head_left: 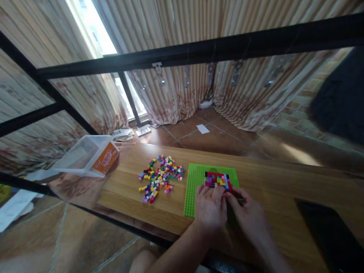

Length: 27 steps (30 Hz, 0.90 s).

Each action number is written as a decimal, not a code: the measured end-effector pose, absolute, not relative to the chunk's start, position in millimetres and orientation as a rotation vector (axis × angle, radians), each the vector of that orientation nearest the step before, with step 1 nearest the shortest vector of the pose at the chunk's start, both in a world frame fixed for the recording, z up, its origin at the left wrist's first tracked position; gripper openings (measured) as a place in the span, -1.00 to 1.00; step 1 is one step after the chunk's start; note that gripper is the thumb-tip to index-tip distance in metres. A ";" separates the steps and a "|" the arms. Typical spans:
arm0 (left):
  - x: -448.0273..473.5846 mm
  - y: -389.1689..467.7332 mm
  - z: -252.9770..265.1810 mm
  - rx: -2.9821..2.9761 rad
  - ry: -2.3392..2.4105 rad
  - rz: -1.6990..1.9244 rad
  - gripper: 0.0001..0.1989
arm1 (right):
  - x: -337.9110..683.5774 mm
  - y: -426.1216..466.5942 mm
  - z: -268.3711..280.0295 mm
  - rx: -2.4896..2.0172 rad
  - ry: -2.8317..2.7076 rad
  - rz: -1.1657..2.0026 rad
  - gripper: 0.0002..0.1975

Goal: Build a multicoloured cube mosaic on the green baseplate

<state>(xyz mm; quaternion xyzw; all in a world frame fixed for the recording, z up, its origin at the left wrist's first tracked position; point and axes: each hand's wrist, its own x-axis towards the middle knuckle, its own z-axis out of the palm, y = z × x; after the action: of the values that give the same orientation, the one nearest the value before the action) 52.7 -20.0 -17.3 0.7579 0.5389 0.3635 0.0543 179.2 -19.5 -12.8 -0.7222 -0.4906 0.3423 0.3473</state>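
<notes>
A green studded baseplate (193, 178) lies on the wooden table, and a patch of coloured building bricks (217, 179) is built up on it, edged with red and black ones. My left hand (209, 204) rests over the lower part of the patch, fingers curled, covering some bricks. Close beside it, my right hand (247, 212) has thumb and fingers drawn together at the patch's lower right corner. Whatever lies between the fingertips of either hand is hidden or too small to name. Left of the baseplate, many loose bricks (160, 174) are spread in a heap.
At the table's left end stands a clear plastic box (82, 159) with an orange label. A dark flat object (330, 227) lies at the right. Black metal bars (182, 51) cross above the table's far side, before striped curtains (182, 94). A white paper (203, 129) lies on the tiled floor.
</notes>
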 end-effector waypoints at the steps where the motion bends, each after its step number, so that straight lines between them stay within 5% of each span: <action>1: 53.2 -19.9 -17.4 2.301 1.638 1.106 -0.95 | 179.7 -19.3 -12.6 -1.871 -1.279 0.890 -0.49; 27: 6.7 -6.7 1.6 1.870 1.559 1.258 -0.80 | 189.8 -5.0 -18.0 -1.696 -1.381 0.685 -0.47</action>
<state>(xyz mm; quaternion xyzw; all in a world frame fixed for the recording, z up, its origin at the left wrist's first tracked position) 6.7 -6.7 1.6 0.6688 0.5574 0.4500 0.1990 189.8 -5.0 -18.0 -0.6741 -0.5490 0.2723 0.4122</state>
